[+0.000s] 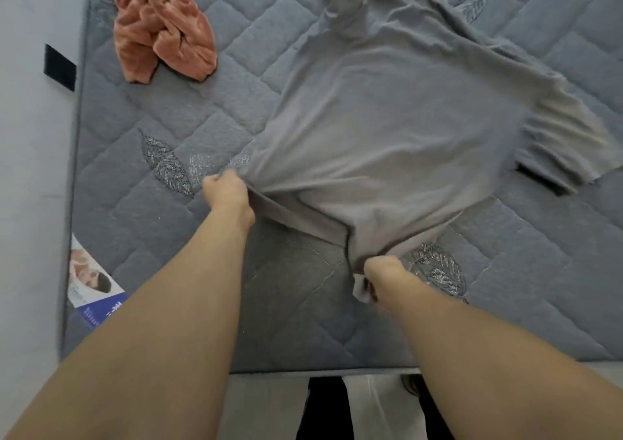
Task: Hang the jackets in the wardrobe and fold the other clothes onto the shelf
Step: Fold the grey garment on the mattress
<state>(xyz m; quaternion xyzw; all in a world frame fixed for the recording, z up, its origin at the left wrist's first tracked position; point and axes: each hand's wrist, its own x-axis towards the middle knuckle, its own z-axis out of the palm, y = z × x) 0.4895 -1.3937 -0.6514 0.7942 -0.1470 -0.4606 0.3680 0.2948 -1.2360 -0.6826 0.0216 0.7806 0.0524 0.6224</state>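
A grey T-shirt (387, 123) lies spread over the quilted grey mattress (168, 210), its neck end far from me and one sleeve out to the right. My left hand (227, 192) grips the left corner of its hem. My right hand (382, 273) grips the right corner of the hem, with bunched cloth showing below the fist. The hem is stretched and slightly lifted between both hands.
A crumpled salmon-pink garment (161, 25) lies at the far left of the mattress. A printed label (92, 286) sits at the mattress's left edge, beside a pale wall (30, 170). The mattress's near edge runs just below my forearms.
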